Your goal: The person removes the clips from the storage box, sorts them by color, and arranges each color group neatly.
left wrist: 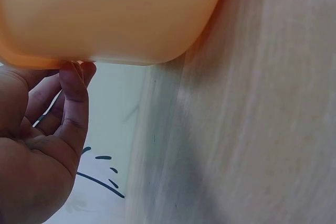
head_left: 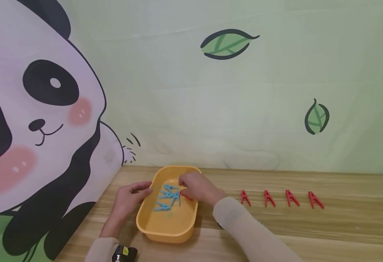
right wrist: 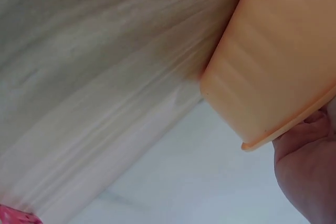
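A yellow-orange plastic basin (head_left: 165, 227) stands on the table, with several light-blue clothespins (head_left: 162, 206) lying in it. My left hand (head_left: 127, 199) holds the basin's left rim, thumb over the edge and fingers along the outside. In the left wrist view, the fingertips (left wrist: 73, 80) meet the rim. My right hand (head_left: 198, 186) reaches over the right rim into the basin, its fingers bent. A red clothespin (head_left: 186, 196) shows at those fingertips, partly hidden by the hand. The right wrist view has the hand (right wrist: 310, 156) at the rim, its fingertips hidden behind the basin wall.
Several red clothespins (head_left: 292, 198) lie spaced in a row on the wooden table (head_left: 342, 229), right of the basin. Behind the table hangs a pale green backdrop (head_left: 260, 120) with leaves and a large panda (head_left: 47, 116) at left.
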The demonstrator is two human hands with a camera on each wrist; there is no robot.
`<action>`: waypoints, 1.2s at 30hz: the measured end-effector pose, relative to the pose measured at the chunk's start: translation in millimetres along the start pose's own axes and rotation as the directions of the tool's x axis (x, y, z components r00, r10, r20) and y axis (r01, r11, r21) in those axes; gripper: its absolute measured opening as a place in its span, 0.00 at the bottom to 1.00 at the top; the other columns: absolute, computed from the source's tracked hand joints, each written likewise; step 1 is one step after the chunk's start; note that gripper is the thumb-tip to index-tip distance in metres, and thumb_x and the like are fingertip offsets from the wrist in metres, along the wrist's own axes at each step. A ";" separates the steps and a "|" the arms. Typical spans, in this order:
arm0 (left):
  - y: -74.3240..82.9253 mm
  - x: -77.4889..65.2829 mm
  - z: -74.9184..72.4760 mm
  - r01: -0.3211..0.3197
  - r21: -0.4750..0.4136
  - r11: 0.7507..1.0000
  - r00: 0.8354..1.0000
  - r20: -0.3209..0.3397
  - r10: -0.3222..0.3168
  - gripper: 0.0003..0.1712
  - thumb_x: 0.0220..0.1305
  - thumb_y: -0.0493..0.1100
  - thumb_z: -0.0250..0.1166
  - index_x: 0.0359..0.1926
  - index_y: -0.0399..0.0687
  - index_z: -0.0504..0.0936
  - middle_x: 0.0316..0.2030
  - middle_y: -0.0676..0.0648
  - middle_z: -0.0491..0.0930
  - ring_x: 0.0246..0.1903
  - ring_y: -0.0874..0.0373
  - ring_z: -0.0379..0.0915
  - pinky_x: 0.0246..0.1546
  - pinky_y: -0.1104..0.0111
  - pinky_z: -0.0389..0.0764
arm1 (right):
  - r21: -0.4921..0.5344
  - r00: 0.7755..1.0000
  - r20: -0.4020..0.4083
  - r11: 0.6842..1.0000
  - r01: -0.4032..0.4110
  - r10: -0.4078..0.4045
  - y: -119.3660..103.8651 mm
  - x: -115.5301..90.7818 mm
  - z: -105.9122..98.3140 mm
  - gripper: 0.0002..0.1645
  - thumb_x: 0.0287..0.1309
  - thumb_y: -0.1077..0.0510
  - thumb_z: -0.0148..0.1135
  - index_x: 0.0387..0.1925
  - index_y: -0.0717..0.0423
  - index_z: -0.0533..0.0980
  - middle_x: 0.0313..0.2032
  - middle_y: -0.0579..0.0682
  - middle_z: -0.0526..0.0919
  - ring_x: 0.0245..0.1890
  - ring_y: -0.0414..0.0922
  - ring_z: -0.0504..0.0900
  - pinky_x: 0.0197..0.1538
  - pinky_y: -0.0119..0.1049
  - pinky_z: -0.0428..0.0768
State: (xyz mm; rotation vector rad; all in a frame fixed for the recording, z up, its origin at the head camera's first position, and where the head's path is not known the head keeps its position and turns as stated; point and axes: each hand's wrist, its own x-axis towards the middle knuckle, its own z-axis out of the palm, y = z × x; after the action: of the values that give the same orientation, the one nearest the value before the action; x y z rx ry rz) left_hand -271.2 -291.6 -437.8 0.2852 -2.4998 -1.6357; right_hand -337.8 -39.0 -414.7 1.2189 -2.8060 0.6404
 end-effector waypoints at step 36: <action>1.4 -1.1 1.5 0.012 0.013 1.000 1.000 0.001 -0.012 0.21 0.73 0.44 0.71 0.62 0.41 0.86 0.57 0.41 0.86 0.53 0.51 0.82 0.51 0.66 0.85 | 0.582 0.981 -0.181 0.812 0.048 0.071 8.8 -26.6 -6.2 0.08 0.67 0.63 0.72 0.47 0.53 0.86 0.40 0.42 0.88 0.42 0.43 0.85 0.49 0.35 0.85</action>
State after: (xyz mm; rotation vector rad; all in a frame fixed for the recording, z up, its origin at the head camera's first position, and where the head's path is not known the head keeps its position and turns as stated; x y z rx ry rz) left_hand -270.6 -289.4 -437.1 0.3017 -2.5148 -1.6247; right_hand -326.4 -12.7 -416.9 1.1060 -2.5190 1.6214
